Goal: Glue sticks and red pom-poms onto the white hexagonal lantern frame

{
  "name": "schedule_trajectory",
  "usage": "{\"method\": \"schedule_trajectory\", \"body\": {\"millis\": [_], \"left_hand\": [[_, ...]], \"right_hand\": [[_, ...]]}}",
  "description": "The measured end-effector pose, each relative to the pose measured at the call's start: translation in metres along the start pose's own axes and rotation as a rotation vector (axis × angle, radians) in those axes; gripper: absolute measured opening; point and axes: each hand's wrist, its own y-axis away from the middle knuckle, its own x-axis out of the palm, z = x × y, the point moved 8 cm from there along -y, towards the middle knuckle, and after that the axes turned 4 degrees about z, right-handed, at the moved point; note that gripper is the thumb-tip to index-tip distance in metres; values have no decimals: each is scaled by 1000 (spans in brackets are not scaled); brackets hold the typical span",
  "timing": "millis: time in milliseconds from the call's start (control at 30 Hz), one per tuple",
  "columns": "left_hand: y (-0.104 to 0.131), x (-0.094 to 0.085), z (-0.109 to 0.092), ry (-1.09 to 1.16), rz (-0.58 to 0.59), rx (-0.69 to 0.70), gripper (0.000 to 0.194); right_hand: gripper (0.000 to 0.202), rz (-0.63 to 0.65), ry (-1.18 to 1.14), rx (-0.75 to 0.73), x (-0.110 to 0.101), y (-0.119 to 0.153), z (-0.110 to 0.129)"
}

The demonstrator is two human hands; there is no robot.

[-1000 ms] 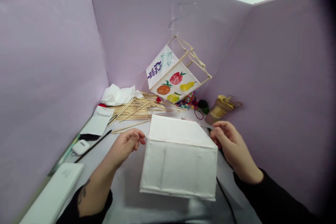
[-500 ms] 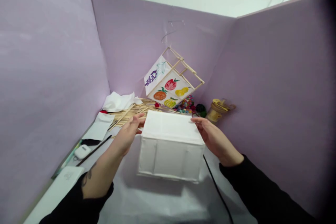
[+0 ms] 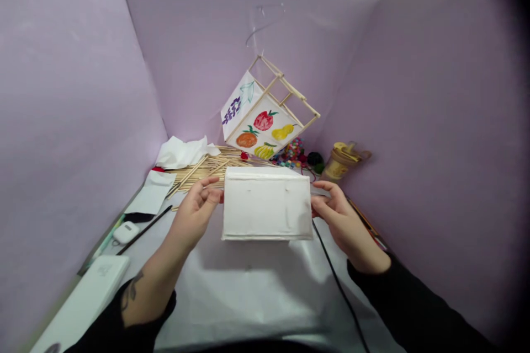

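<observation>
The left hand (image 3: 194, 214) and right hand (image 3: 342, 220) have partly curled fingers at opposite ends of the white box (image 3: 265, 207); whether either grips it, I cannot tell. Half a second ago its top showed broadly; now that face is a thin sliver and the front side faces the camera, leaving that side easier to see. Sticks (image 3: 199, 175) lie behind, below the painted frame (image 3: 265, 127).
</observation>
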Motion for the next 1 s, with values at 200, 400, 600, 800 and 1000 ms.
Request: {"method": "schedule_trajectory", "body": {"millis": [200, 400, 600, 800, 1000], "left_hand": [[-33, 5, -7, -15, -48, -9, 55], [-44, 8, -5, 85, -52, -73, 51], [-44, 6, -2, 89, -85, -103, 46], [-46, 5, -2, 69, -116, -116, 35], [-45, 5, -5, 97, -132, -91, 35]], "right_hand": [[57, -21, 36, -6, 4, -30, 10], [39, -69, 34, -26, 2, -50, 12], [36, -85, 12, -30, 2, -54, 10], [31, -89, -16, -32, 4, -55, 11], [29, -90, -25, -34, 4, -55, 11]]}}
